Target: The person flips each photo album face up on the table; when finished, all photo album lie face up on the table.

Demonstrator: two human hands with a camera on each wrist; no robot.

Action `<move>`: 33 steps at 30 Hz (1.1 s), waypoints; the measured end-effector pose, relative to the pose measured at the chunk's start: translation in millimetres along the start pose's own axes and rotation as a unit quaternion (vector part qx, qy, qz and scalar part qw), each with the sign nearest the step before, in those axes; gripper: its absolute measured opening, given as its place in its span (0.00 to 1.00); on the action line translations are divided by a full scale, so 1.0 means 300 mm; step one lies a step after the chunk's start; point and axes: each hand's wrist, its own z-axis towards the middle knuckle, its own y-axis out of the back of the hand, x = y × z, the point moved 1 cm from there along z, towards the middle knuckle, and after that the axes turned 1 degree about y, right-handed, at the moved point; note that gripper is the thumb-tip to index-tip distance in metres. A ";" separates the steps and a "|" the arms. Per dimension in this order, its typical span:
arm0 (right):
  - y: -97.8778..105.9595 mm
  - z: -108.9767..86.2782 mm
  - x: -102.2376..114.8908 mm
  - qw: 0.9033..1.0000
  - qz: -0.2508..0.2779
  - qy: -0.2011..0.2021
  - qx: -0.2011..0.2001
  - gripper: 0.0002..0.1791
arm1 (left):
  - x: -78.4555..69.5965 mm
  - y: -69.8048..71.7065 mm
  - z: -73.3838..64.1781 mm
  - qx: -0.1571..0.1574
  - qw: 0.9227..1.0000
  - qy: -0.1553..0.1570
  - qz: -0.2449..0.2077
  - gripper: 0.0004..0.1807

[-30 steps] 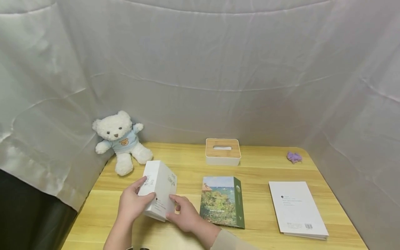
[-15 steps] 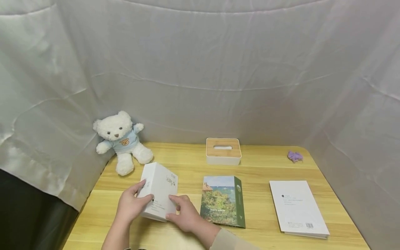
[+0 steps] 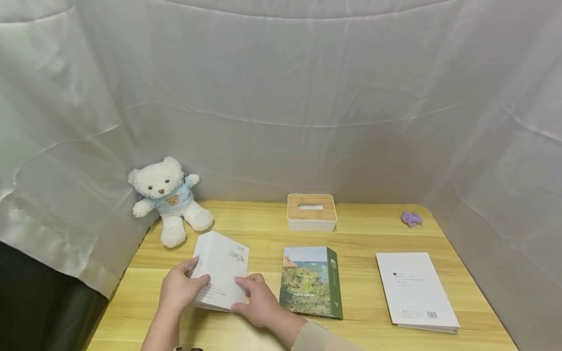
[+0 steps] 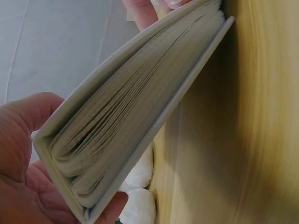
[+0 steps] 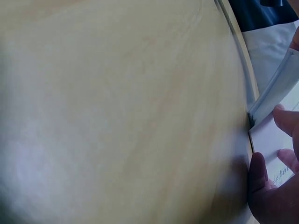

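Nearest, at the front of a wooden tabletop [image 3: 360,307], a person's two bare hands hold a white book [image 3: 224,273] between them. The left hand [image 3: 179,290] wraps the spine, thumb over one cover and a fingertip under the other; the right hand [image 3: 260,304] pinches the opposite, opening edge near its lower corner. So the book lies directly between both grips, neither much nearer, its long axis running away from the person and its covers sloping sideways (whether the low edge touches wood, I cannot tell). That crosswise hold, spine left and opening edge right, seems the relation that matters most. Just beyond the right hand lies a photo album [image 3: 305,280]; well to the right, another white book [image 3: 417,290]. Farther back are a teddy bear [image 3: 171,202], a tissue box [image 3: 311,224] and grey curtains [image 3: 281,97].
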 end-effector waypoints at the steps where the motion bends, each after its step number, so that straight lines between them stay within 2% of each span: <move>1: 0.000 0.000 0.000 1.000 -0.001 0.001 0.000 0.40 | 0.002 -0.002 0.002 -0.001 1.000 0.002 0.004 0.38; 14: -0.013 0.009 -0.007 0.999 -0.048 -0.004 -0.006 0.42 | 0.058 -0.019 0.020 -0.002 0.999 0.025 0.042 0.42; 28: -0.025 0.000 -0.003 0.992 -0.122 0.011 -0.019 0.41 | 0.110 -0.072 0.035 0.030 0.998 0.044 0.018 0.48; 33: -0.027 -0.003 0.001 0.989 -0.147 0.016 -0.016 0.40 | 0.116 -0.094 0.026 0.024 0.999 0.044 0.021 0.47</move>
